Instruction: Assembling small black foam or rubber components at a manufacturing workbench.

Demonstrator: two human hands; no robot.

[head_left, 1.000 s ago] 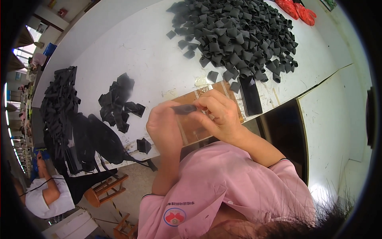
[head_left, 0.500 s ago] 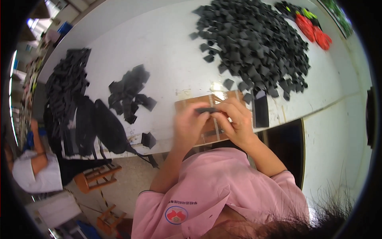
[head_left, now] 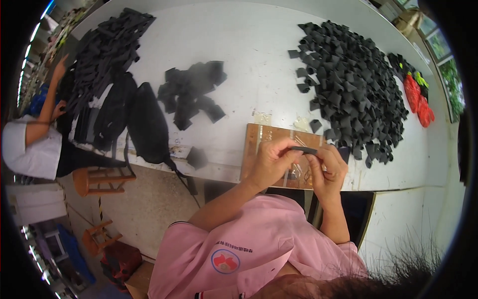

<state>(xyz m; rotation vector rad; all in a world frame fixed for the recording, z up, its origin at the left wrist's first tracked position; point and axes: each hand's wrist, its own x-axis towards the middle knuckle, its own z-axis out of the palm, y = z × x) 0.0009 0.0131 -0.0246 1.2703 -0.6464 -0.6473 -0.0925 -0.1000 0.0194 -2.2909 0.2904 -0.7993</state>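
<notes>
Between my two hands is a small dark grey, slightly curved strip of foam-like or fabric-like material (head_left: pixel 304 149), seen edge-on. My left hand (head_left: pixel 273 162) pinches its left end with thumb and fingertips. Its right end sits between the thumb and fingers of my right hand (head_left: pixel 328 169). Both hands are just above a brown wooden board (head_left: pixel 253 149) crossed by clear strips, at the table's near edge. Thin, light-coloured sticks or lines show on the board between my hands; what they are I cannot tell.
A large heap of dark curled pieces (head_left: pixel 353 94) spreads at the right. Left of the board lie a smaller cluster (head_left: pixel 191 92) and a single piece (head_left: pixel 197 157). Black elongated fabric items (head_left: pixel 144 122) and piled strips (head_left: pixel 107 55) fill the left. Another person (head_left: pixel 35 144) is beyond, near a wooden stool (head_left: pixel 102 180).
The whole view has shifted, so table and hands appear elsewhere in the picture. My left hand, blurred by motion before, is now steady at the strip, which both hands still hold.
</notes>
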